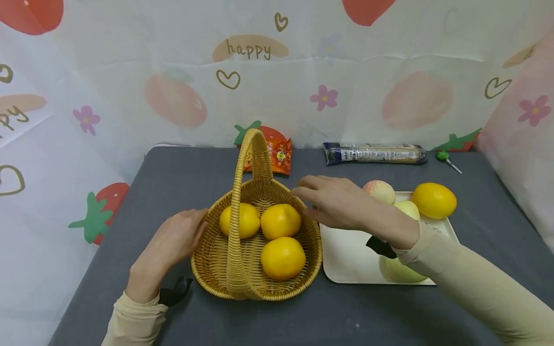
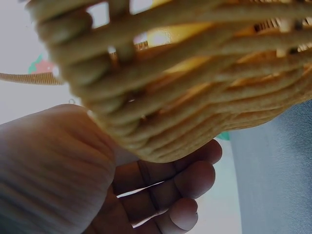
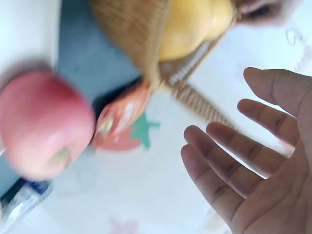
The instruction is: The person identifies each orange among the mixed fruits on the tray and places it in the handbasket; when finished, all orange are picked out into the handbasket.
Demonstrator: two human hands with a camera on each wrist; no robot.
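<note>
A wicker basket (image 1: 256, 293) with an arched handle holds three yellow fruits, a left one (image 1: 246, 221), a right one (image 1: 280, 221) and a front one (image 1: 283, 258). My left hand (image 1: 175, 240) rests against the basket's left side near the rim. In the left wrist view its fingers (image 2: 195, 180) are loosely bent outside the woven wall, and the thumb is hidden. Over the basket's right rim hovers my right hand (image 1: 335, 202). Its fingers (image 3: 234, 141) are spread and hold nothing in the right wrist view.
Right of the basket, a white tray (image 1: 346, 259) carries a pinkish fruit (image 1: 380, 191), pale green fruits (image 1: 400, 271) and another yellow fruit (image 1: 434, 200). Along the back lie an orange snack packet (image 1: 281, 156), a long wrapped packet (image 1: 375, 154) and a green lollipop (image 1: 442, 155).
</note>
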